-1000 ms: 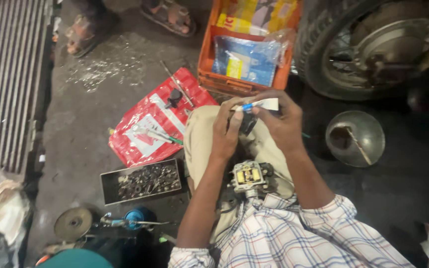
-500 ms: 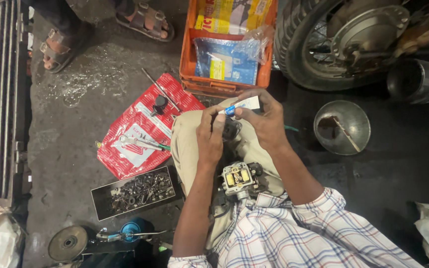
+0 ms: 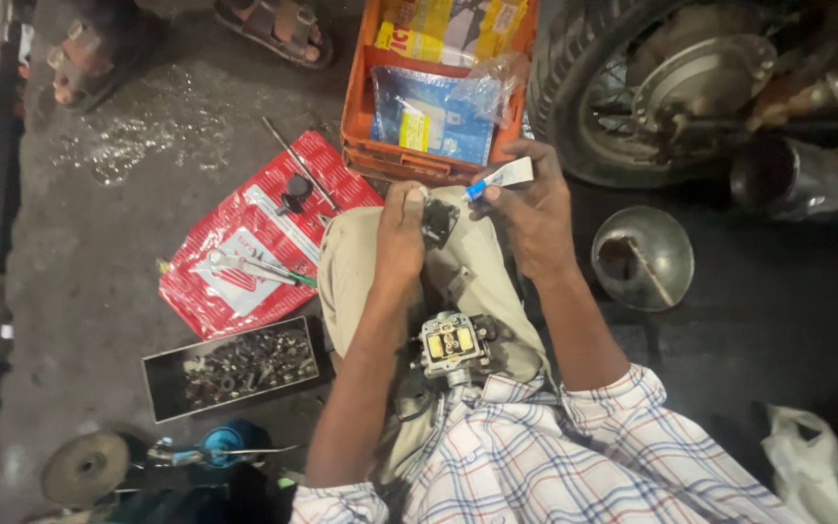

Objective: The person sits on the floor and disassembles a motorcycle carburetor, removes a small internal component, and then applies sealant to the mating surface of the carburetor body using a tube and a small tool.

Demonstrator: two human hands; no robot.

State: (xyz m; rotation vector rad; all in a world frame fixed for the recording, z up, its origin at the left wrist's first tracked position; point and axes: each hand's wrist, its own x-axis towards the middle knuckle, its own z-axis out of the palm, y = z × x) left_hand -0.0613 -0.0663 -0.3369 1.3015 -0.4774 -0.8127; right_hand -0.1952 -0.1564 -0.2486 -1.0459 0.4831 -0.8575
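Observation:
My left hand (image 3: 402, 233) grips a small black part (image 3: 437, 220) over my knee. My right hand (image 3: 531, 209) holds a small white tube with a blue nozzle (image 3: 499, 178), its tip pointing at the black part. A carburettor-like metal body (image 3: 452, 344) rests on my lap between my forearms, close to my checked shirt. Both hands are side by side, almost touching.
An orange crate (image 3: 355, 114) with packets stands just beyond my hands. On a red plastic bag (image 3: 244, 243) to the left lie several tools. A tray of nuts and bolts (image 3: 233, 367), a metal bowl (image 3: 642, 257), a motorcycle wheel (image 3: 652, 87) and someone's sandalled feet (image 3: 273, 24) surround me.
The view has shifted so the hands sit a little higher in frame. My right hand has drawn the tube slightly away from the black part; my left hand keeps its grip.

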